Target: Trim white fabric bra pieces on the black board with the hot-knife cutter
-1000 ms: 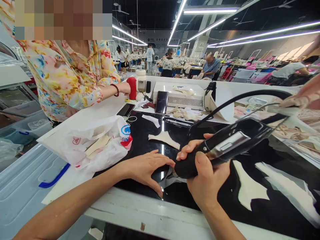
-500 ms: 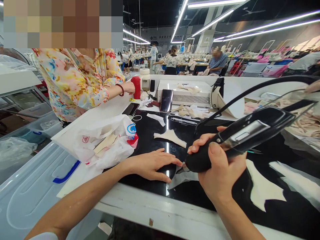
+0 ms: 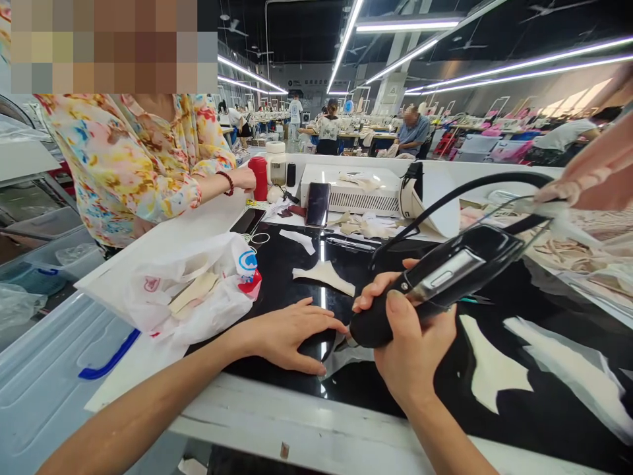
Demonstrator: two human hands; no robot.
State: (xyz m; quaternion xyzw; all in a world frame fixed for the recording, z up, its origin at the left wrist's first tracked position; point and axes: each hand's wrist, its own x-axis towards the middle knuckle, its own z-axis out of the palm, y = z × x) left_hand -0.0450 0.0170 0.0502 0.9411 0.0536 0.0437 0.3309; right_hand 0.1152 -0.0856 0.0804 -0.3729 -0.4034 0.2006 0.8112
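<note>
My right hand (image 3: 415, 349) is wrapped round the thick black handle of what looks like a corded iron (image 3: 445, 280), tilted up to the right. Its lower end is largely hidden by its handle and my hand. My left hand (image 3: 297, 336) lies low over the glossy black work surface (image 3: 277, 284), fingers spread. Its fingertips are beside the iron's front end, at the edge of a thin translucent piece (image 3: 349, 356). Cream curved fabric pieces lie beyond the left hand (image 3: 324, 276) and right of the right hand (image 3: 494, 369).
A white plastic bag (image 3: 198, 284) with cut pieces lies at left. Behind are phones (image 3: 317, 204), a red bottle (image 3: 258, 178) and a white vented machine (image 3: 366, 191). A co-worker in a floral shirt (image 3: 123, 165) stands at left. Another person's blurred hand (image 3: 588, 171) reaches in at right.
The view has shifted, so the table appears further left. The other person's hand at right has come further into view. Both my hands keep nearly the same place on the table.
</note>
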